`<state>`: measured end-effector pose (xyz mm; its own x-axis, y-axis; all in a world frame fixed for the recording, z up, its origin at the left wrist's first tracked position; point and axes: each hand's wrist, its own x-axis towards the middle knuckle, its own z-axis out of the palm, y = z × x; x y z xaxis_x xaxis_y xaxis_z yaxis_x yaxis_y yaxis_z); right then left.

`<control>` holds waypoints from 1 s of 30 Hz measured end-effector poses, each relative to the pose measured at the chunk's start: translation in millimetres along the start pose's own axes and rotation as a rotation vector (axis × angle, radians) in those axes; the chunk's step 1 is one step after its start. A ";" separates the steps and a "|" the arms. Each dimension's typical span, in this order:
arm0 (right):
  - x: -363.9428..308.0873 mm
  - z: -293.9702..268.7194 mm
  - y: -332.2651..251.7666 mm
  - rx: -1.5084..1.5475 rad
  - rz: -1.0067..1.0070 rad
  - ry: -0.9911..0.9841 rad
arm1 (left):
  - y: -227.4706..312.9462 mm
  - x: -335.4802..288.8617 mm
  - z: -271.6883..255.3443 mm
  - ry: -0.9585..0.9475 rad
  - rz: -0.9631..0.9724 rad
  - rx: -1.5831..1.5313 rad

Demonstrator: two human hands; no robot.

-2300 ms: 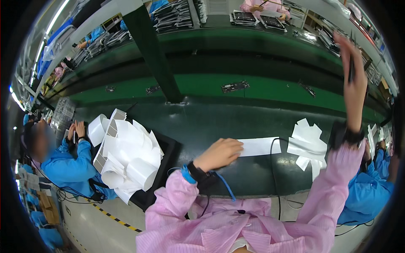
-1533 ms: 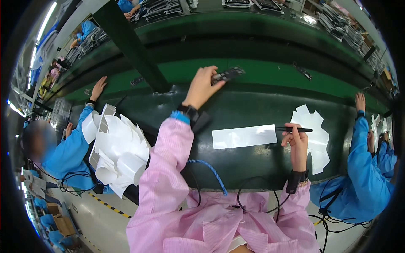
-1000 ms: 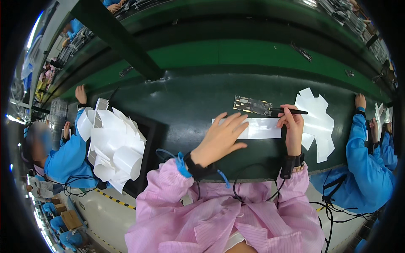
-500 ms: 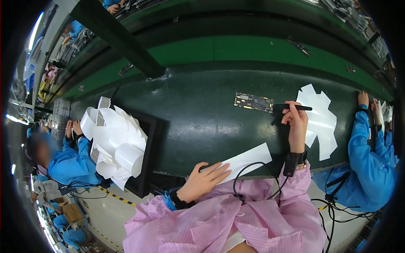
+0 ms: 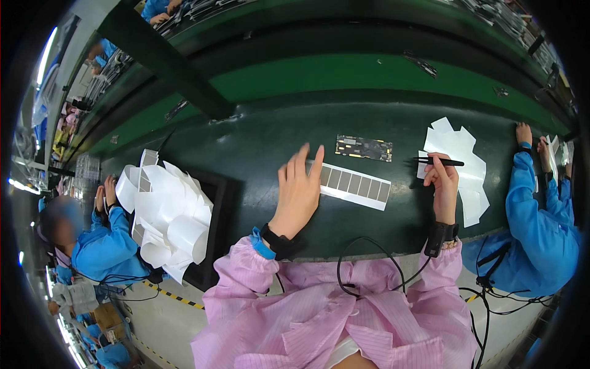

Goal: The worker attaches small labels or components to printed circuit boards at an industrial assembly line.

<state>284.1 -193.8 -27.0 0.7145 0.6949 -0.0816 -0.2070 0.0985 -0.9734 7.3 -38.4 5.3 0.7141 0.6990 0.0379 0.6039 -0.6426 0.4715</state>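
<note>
My left hand (image 5: 297, 195) reaches over the green bench with its fingers spread. Its thumb side lies at the left end of a white label strip (image 5: 356, 187) that carries a row of grey rectangular labels. The fingers cover that end of the strip. Just beyond the strip lies a dark, narrow circuit board (image 5: 364, 148) with gold and silver parts. Pinched in my right hand (image 5: 444, 181) is a pair of black tweezers (image 5: 445, 162), their tips pointing left, off the board's right end. White sheets (image 5: 461, 163) lie behind that hand.
At the left, a black tray (image 5: 215, 234) holds a heap of curled white sheets (image 5: 175, 209). A green post (image 5: 166, 58) rises from the bench's far edge. Beyond runs a green belt (image 5: 295, 74) with a few boards. Co-workers in blue sit on both sides. A black cable (image 5: 344, 258) loops before me.
My left hand has moved forward from the bench's near edge, and the strip now lies label side up by the board. My right hand has drawn the tweezers right, away from the board.
</note>
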 end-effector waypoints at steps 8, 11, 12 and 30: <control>-6.8 17.9 -0.7 -0.082 0.008 -0.107 | 18.8 -14.5 13.7 -0.213 0.510 0.133; -4.9 26.3 2.1 -0.075 0.058 -0.129 | 14.8 -18.9 18.9 -0.226 0.440 0.199; -4.5 29.5 3.1 -0.075 0.060 -0.128 | 14.3 -19.8 18.5 -0.201 0.378 0.220; -5.5 75.7 23.7 -0.371 -0.106 -0.138 | 31.8 15.0 28.1 -0.109 0.567 0.097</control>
<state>224.7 -141.3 -33.4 0.6173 0.7862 0.0287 0.1365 -0.0711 -0.9881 47.2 -57.1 -3.9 0.9644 0.2045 0.1678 0.1426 -0.9362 0.3213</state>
